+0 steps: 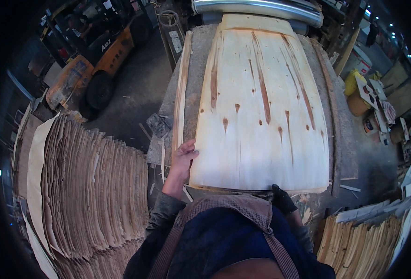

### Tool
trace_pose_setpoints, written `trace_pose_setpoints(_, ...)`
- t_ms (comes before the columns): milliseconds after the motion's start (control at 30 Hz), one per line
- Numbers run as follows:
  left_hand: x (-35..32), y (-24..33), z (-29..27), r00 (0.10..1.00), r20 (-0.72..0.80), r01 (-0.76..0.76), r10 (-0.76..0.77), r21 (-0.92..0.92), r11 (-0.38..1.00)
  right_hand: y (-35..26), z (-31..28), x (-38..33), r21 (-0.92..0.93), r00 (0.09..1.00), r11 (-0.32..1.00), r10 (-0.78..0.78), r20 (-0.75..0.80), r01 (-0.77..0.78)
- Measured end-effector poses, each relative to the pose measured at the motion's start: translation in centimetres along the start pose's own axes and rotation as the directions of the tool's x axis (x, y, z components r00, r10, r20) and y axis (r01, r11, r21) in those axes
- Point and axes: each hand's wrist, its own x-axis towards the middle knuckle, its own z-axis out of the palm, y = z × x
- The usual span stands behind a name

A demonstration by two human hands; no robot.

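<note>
A long pale wood veneer sheet point(280, 153) with brown knots and streaks lies in front of me, a darker layer showing under its near edge. My left hand point(183, 158) is bare and touches the sheet's left edge near the front corner, fingers extended and thumb apart from them. At the near edge, right of the middle, is my right hand point(284, 200) in a dark glove. Its fingers reach toward the edge and look stretched out, though part of them is hard to make out.
Metal rollers point(261, 11) span the far end of the sheet. Wooden strips point(182, 88) run along the worn bed point(201, 56). A tall stack of brown veneer point(94, 186) stands at left, another stack point(359, 242) at lower right. A yellow-orange forklift point(103, 65) is parked far left.
</note>
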Motion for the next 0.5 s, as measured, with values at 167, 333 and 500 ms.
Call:
trace_pose_setpoints(167, -0.6, 3.3, 1.9, 1.0, -0.012, -0.005, 0.005, 0.03, 1.0, -0.8, 0.7, -1.6, -0.156, 0.993, 0.984, -0.097, -0.061, 0.086)
trace_pose_setpoints(333, 1.0, 0.7, 0.1, 0.999, -0.019, -0.027, 0.031, 0.211, 0.977, -3.7, 3.0, -1.6, -0.069, 0.996, 0.995, -0.072, 0.058, 0.076)
trace_pose_setpoints(500, 2.0, -5.7, -2.6, 0.985, -0.146, 0.016, 0.096, 0.621, 0.784, -8.5, 4.3, 3.8, 0.123, 0.939, 0.977, -0.204, 0.278, 0.176)
